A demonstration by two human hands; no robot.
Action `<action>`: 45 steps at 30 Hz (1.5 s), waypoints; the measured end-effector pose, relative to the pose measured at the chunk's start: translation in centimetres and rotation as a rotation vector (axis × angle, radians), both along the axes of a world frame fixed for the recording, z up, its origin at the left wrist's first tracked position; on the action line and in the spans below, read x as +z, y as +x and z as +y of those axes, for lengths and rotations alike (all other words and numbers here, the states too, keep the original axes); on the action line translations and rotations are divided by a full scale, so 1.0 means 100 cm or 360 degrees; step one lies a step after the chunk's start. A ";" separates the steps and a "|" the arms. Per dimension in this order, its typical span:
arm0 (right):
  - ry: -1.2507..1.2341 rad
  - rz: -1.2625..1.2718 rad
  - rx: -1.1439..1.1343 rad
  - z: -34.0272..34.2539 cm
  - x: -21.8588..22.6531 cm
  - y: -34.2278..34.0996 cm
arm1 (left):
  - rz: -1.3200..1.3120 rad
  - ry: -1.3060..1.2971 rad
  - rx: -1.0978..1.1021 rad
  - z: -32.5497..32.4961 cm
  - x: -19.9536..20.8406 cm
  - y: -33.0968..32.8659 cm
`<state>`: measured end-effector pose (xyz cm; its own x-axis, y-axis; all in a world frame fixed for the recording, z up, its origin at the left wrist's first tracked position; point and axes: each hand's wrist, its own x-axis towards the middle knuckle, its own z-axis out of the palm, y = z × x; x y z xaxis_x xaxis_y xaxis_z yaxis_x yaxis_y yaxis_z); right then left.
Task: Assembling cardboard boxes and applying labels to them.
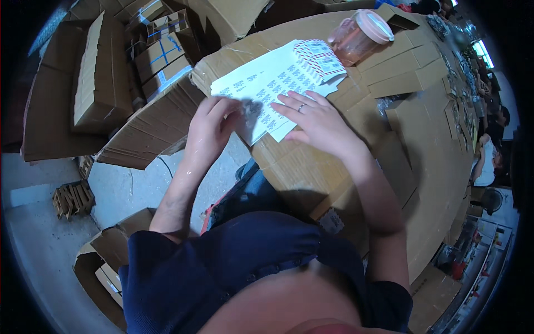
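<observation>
Fingers of the left hand (pixel 214 119) pinched the near-left corner of a white sheet of small printed stickers (pixel 267 89), which lay on the cardboard-covered surface (pixel 423 156) close to its left edge. The right hand (pixel 317 119), fingers spread and flat, pressed the sheet down just beside that corner. A red-and-white striped stack of labels (pixel 320 55) rested on the sheet's far end, next to a clear plastic jar with a pink lid (pixel 359 34). Peeling well probably called for a slow, low pull while the flat hand held the sheet steady.
</observation>
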<state>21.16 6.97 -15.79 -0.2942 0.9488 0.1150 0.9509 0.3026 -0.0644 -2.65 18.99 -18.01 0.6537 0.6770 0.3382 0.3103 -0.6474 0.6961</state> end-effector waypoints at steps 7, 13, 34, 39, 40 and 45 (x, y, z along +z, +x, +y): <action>0.0026 0.0083 0.0039 0.009 -0.012 0.005 | 0.0396 0.0339 0.0200 0.012 -0.003 0.042; 0.0061 0.0208 -0.0077 0.015 -0.015 -0.003 | 0.0419 -0.0276 0.0086 0.038 0.011 0.053; 0.0424 0.0692 0.0026 0.077 -0.017 -0.020 | -0.0495 -0.2051 -0.0144 0.060 0.005 0.039; 0.0548 0.0716 0.0056 0.079 -0.014 -0.020 | -0.0493 -0.1979 -0.0319 0.064 0.001 0.042; 0.0549 0.0716 0.0053 0.078 -0.015 -0.020 | -0.0491 -0.1978 -0.0321 0.064 0.001 0.043; 0.0655 0.0703 0.0060 0.071 -0.020 -0.020 | -0.0491 -0.1934 -0.0238 0.059 0.001 0.045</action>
<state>19.13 14.10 -17.79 -0.1672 0.7903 0.5894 0.8490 0.4194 -0.3215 1.85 24.89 -17.86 0.7555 0.5838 -0.2973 0.0086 0.4449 0.8955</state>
